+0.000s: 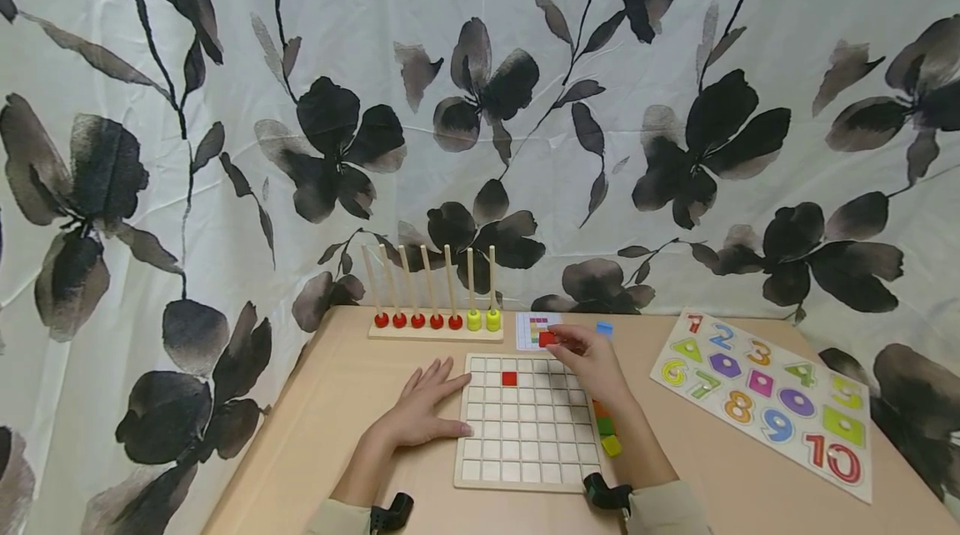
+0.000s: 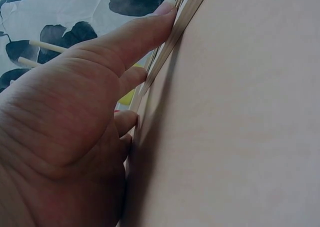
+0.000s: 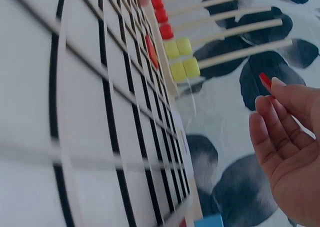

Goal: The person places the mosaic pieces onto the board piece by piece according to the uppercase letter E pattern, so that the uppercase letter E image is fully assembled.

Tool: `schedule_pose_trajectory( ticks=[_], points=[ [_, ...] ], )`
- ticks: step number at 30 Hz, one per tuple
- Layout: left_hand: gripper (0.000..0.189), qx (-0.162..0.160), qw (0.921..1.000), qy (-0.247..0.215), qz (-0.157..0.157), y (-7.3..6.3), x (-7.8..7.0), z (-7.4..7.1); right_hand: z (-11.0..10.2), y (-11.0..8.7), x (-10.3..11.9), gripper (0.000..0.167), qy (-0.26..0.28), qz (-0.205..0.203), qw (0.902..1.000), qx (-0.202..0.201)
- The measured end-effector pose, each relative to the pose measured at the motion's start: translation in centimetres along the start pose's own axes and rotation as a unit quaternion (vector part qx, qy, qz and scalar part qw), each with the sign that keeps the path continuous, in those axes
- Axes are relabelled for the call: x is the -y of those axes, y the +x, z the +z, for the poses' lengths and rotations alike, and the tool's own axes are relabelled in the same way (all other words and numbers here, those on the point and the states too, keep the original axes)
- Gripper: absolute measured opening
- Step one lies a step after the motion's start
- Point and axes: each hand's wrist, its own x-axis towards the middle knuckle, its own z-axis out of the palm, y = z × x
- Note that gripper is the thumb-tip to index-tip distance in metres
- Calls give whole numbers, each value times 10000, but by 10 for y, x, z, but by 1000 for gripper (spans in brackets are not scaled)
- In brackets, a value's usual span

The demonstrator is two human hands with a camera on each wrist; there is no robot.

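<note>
Right grip [image 1: 590, 354] pinches 1 red tile [image 1: 547, 340]
Hold it level; left grip [image 1: 424, 408], fingers extended, should steady the board [image 1: 528, 447].

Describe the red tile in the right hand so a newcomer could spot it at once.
On the table, find the white board, then look to its far edge, where the right hand is. That hand pinches the red tile. Unlike the other red tile, which lies on the board, this one is held in the air.
</note>
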Motion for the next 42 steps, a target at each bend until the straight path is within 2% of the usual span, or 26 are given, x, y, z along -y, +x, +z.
schedule_pose_trajectory(
  ticks=[7, 20, 32, 42],
  points=[
    [87, -15, 10000, 53, -4, 1, 1, 0, 20, -1, -1, 31, -182, -73, 9994, 280],
    [87, -26, 10000, 64, -14, 1, 0, 1, 38, -5, -24, 28, -199, 677, 9953, 666],
    [87, -18, 9999, 108, -29, 1, 0, 1, 40, -10, -41, 25, -595, 337, 9940, 849],
    [87, -16, 9999, 118, -55, 1, -1, 1, 42, -10, -43, 22, -749, 125, 9933, 876]
  ],
)
